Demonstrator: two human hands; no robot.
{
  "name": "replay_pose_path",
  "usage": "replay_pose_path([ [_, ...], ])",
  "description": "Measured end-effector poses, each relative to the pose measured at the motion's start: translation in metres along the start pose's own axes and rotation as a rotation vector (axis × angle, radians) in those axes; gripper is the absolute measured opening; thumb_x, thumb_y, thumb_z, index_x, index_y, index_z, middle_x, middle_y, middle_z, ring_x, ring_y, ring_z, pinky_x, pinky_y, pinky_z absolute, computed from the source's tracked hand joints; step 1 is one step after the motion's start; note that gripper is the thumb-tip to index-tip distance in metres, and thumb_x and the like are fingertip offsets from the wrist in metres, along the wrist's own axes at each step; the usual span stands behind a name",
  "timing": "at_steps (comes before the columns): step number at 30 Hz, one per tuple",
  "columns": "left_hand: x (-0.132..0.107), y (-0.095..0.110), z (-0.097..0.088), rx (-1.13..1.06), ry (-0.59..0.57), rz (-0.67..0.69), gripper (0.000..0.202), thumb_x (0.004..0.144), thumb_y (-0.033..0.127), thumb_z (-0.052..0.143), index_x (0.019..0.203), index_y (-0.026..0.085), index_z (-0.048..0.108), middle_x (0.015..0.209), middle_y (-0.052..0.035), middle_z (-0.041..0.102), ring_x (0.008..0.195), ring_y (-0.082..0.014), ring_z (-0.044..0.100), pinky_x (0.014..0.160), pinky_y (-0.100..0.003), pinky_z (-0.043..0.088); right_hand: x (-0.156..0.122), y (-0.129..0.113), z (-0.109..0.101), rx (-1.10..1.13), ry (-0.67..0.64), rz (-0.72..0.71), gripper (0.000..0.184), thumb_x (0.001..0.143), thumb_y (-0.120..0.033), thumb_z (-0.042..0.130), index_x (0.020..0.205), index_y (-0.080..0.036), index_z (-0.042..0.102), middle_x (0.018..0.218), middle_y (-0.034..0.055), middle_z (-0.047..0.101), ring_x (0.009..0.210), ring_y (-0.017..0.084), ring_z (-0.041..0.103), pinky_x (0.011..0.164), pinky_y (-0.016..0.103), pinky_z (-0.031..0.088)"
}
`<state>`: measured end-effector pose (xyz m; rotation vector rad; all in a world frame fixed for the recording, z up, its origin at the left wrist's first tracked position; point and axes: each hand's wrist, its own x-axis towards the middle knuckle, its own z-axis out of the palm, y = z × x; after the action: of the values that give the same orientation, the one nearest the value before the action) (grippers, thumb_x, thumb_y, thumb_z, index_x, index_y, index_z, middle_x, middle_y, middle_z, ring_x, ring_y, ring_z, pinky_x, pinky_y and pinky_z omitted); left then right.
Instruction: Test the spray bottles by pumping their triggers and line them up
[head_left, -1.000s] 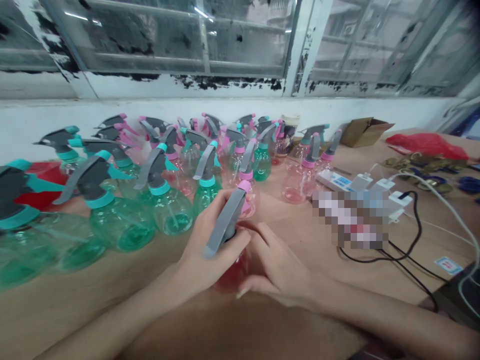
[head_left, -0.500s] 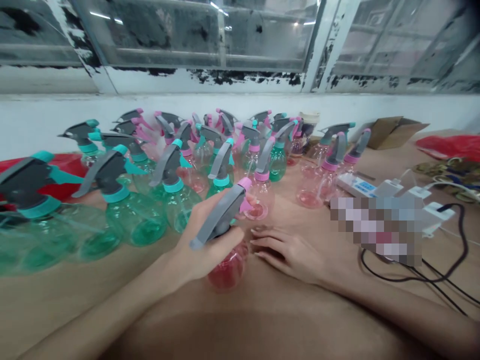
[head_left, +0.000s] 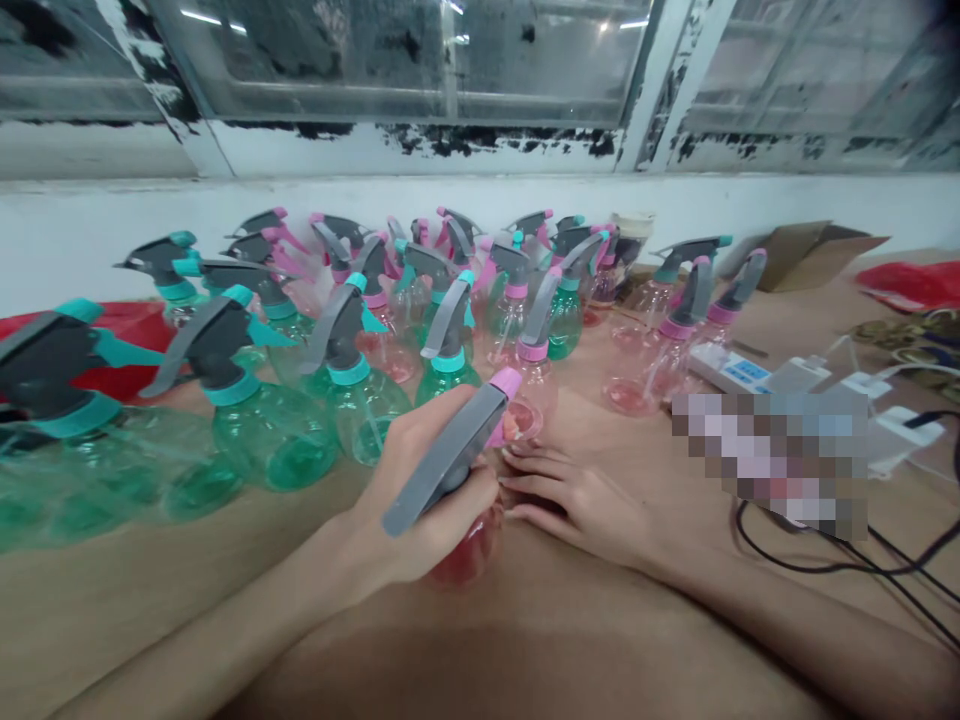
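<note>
Head view shows me the bottle point(head_left: 465, 555) left of the strip point(head_left: 729, 370) and nearer than it. Its long axis stands close to upright; foreshortening keeps me from reading the exact lean. The spray head point(head_left: 450, 465) slants, its pink nozzle point(head_left: 507, 382) pointing away and rightward on a line passing left of the strip. I see the left hand point(head_left: 397, 465) closed round the bottle below the spray head. The right hand point(head_left: 589, 500), also nearer than the strip, has fingers loosely extended; I cannot tell whether they touch the bottle. Green bottles point(head_left: 274, 445) stand far left of the strip.
</note>
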<state>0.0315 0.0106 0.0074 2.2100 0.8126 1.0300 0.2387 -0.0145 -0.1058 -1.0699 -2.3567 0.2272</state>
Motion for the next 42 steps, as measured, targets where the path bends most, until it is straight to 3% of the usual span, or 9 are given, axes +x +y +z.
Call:
replay_pose_path([
  [6,-0.0013,-0.0020,0.0002,0.011,-0.018,0.040,0.016,0.069,0.016,0.046,0.065,0.024,0.034,0.062,0.0040,0.042,0.054,-0.0144,0.041,0.051,-0.030,0.032,-0.0009,0.0000,-0.0019,-0.011,-0.040,0.014,0.036,0.097,-0.038,0.051,0.125,-0.019,0.063,0.130,0.0105,0.064,0.127,0.024,0.054,0.108,0.045,0.043],
  [10,-0.0021,-0.0028,0.0032,0.026,0.015,0.033,0.007,0.071,0.016,0.047,0.074,0.023,0.046,0.068,0.0028,0.050,0.058,-0.0142,0.046,0.054,-0.029,0.038,-0.0029,0.0004,-0.0025,0.012,-0.082,0.028,0.039,0.097,-0.039,0.049,0.129,-0.018,0.059,0.134,0.0110,0.061,0.130,0.023,0.050,0.111,0.046,0.040],
  [13,-0.0024,-0.0038,0.0064,0.011,0.018,0.033,0.019,0.071,0.017,0.046,0.087,0.024,0.052,0.077,0.0013,0.057,0.063,-0.0147,0.053,0.059,-0.029,0.044,-0.0041,0.0013,-0.0025,0.031,-0.108,0.042,0.041,0.097,-0.040,0.049,0.131,-0.019,0.057,0.136,0.0102,0.059,0.132,0.023,0.048,0.112,0.046,0.038],
  [22,-0.0046,-0.0033,0.0078,0.011,0.044,0.031,0.012,0.072,0.014,0.046,0.080,0.023,0.047,0.075,0.0014,0.056,0.067,-0.0154,0.057,0.059,-0.029,0.044,-0.0051,-0.0005,-0.0038,0.049,-0.125,0.063,0.039,0.098,-0.037,0.048,0.133,-0.021,0.056,0.138,0.0093,0.057,0.133,0.023,0.047,0.114,0.048,0.035],
  [27,-0.0045,-0.0036,0.0074,-0.075,0.031,-0.062,0.041,0.068,0.015,0.049,0.108,0.023,0.051,0.080,0.0016,0.058,0.065,-0.0159,0.058,0.058,-0.029,0.046,-0.0061,-0.0007,-0.0034,0.051,-0.131,0.068,0.040,0.098,-0.037,0.049,0.133,-0.021,0.056,0.140,0.0088,0.056,0.134,0.022,0.046,0.115,0.048,0.033],
  [32,-0.0033,-0.0042,0.0062,-0.046,0.018,-0.052,0.022,0.067,0.016,0.048,0.088,0.023,0.054,0.082,-0.0003,0.058,0.070,-0.0168,0.057,0.067,-0.031,0.048,-0.0072,-0.0014,-0.0035,0.078,-0.112,0.092,0.041,0.096,-0.037,0.051,0.134,-0.021,0.056,0.139,0.0086,0.057,0.134,0.023,0.046,0.115,0.047,0.034],
  [37,-0.0017,-0.0031,0.0042,-0.043,-0.031,-0.034,0.031,0.067,0.016,0.050,0.096,0.023,0.058,0.082,-0.0004,0.059,0.067,-0.0169,0.056,0.066,-0.032,0.049,-0.0075,-0.0018,-0.0042,0.099,-0.113,0.102,0.041,0.096,-0.036,0.052,0.135,-0.024,0.054,0.139,0.0069,0.057,0.134,0.022,0.046,0.115,0.048,0.033],
  [42,0.0004,-0.0004,0.0034,-0.023,-0.056,-0.032,0.021,0.068,0.019,0.048,0.086,0.025,0.057,0.078,-0.0001,0.057,0.067,-0.0188,0.058,0.062,-0.034,0.049,-0.0075,-0.0013,-0.0042,0.089,-0.124,0.099,0.040,0.097,-0.037,0.050,0.134,-0.022,0.056,0.140,0.0081,0.056,0.134,0.022,0.046,0.115,0.048,0.033],
])
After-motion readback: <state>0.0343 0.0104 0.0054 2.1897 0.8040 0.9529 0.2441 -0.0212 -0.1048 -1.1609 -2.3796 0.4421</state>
